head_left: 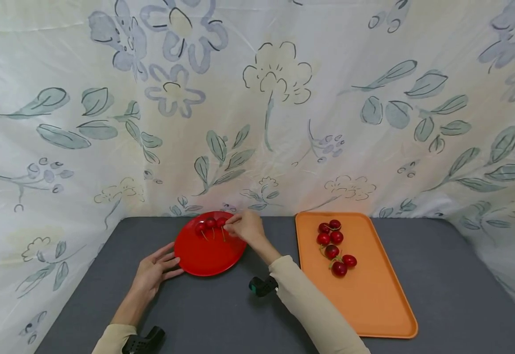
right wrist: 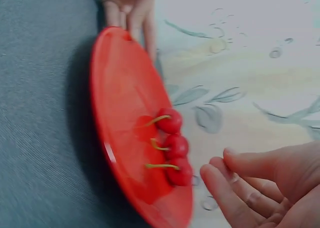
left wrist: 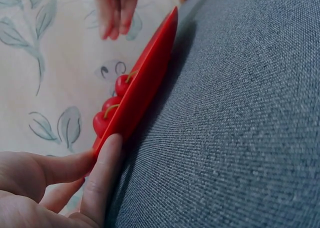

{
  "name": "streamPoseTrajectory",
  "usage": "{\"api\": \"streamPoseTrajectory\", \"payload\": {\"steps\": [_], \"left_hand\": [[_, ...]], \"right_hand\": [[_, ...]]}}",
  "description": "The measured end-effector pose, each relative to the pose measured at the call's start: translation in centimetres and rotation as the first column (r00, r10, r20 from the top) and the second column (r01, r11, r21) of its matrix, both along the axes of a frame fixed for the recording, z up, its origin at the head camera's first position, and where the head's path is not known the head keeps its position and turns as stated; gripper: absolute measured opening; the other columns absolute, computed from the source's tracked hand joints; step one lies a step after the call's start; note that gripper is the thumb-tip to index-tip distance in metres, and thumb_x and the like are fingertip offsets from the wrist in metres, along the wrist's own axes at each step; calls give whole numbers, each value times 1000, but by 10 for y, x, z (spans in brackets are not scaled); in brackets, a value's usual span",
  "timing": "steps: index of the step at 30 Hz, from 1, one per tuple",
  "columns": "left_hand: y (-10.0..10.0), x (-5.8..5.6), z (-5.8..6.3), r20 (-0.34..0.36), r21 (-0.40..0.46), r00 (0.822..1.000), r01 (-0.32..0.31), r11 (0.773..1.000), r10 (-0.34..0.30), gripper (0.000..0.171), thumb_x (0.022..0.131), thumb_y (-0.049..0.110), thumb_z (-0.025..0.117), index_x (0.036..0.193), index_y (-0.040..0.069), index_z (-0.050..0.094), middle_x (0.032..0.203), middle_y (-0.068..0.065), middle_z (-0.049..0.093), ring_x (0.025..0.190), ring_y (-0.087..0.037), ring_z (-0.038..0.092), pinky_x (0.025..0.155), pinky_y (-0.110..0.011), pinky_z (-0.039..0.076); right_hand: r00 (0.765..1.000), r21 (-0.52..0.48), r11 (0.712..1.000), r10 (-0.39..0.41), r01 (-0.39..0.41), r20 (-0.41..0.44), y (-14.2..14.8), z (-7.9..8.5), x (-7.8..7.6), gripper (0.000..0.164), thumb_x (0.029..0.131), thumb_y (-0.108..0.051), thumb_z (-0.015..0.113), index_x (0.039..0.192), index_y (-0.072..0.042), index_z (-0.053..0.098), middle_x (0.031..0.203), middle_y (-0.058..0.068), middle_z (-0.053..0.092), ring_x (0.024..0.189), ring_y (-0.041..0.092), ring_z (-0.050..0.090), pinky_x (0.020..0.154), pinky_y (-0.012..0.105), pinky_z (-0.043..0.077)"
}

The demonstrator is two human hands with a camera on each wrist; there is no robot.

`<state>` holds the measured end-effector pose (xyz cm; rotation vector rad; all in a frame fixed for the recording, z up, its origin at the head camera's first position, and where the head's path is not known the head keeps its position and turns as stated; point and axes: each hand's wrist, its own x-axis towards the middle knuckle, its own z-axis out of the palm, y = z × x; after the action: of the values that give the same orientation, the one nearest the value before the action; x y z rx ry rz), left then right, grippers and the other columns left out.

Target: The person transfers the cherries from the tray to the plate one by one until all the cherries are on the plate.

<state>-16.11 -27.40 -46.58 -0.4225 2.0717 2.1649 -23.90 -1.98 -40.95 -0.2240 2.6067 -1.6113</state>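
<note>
A round red plate (head_left: 208, 258) lies on the grey table, with three red cherries (right wrist: 176, 145) in a row near its far edge, their stems pointing toward the person. My left hand (head_left: 154, 268) is at the plate's left side, its extended fingers spread along the rim. In the left wrist view, the thumb and a finger touch the edge of the plate (left wrist: 135, 103). Over the far right of the plate is my right hand (head_left: 247, 228), beside the rightmost cherry. Its thumb and fingertips (right wrist: 207, 174) are bent slightly, a small gap between them and nothing held.
To the right stands an orange tray (head_left: 372, 305) bearing several dark red cherries (head_left: 331, 252) in its upper middle. Behind the table hangs a floral cloth (head_left: 279, 123). Each wrist wears a black camera mount (head_left: 263, 286).
</note>
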Motion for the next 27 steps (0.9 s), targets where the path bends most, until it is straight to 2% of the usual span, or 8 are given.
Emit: {"api": "streamPoseTrajectory", "payload": {"steps": [5, 9, 15, 22, 27], "left_hand": [[-2, 0, -1, -5, -3, 1000, 4, 1000, -4, 60, 97, -2, 57, 152, 4, 33, 142, -23, 48, 95, -12, 68, 84, -37, 59], [-4, 1, -1, -21, -11, 1000, 11, 1000, -11, 60, 98, -2, 55, 153, 4, 32, 141, -23, 48, 94, -10, 68, 84, -36, 59], [-4, 4, -1, -35, -2, 999, 35, 999, -35, 60, 99, -1, 54, 154, 4, 29, 139, -18, 51, 95, -8, 67, 85, -37, 59], [-3, 4, 0, -25, 1, 999, 27, 1000, -27, 61, 99, 0, 54, 154, 4, 29, 138, -18, 52, 95, -8, 68, 85, -37, 59], [-1, 4, 0, -26, 20, 999, 36, 999, -36, 61, 98, 0, 55, 154, 4, 29, 137, -15, 54, 96, -9, 68, 86, -36, 58]], "right_hand": [[995, -109, 990, 91, -88, 31, 19, 16, 2, 12, 86, -5, 74, 95, 4, 76, 84, 15, 74, 73, 27, 72, 73, 40, 62], [988, -202, 970, 146, -133, 49, 34, 23, 2, 17, 88, -3, 71, 102, 7, 74, 91, 19, 73, 80, 32, 72, 76, 42, 61], [990, -274, 955, 133, -115, 48, 59, 31, 4, 20, 89, -2, 70, 107, 7, 72, 97, 19, 72, 88, 39, 70, 77, 41, 61], [996, -228, 969, 91, -92, -17, 95, 36, 5, 21, 90, -2, 70, 107, 9, 71, 96, 25, 71, 88, 42, 69, 78, 44, 60], [998, -113, 992, 49, -52, -34, 131, 35, 2, 24, 91, -7, 69, 109, 9, 71, 97, 22, 72, 83, 32, 71, 76, 37, 61]]}}
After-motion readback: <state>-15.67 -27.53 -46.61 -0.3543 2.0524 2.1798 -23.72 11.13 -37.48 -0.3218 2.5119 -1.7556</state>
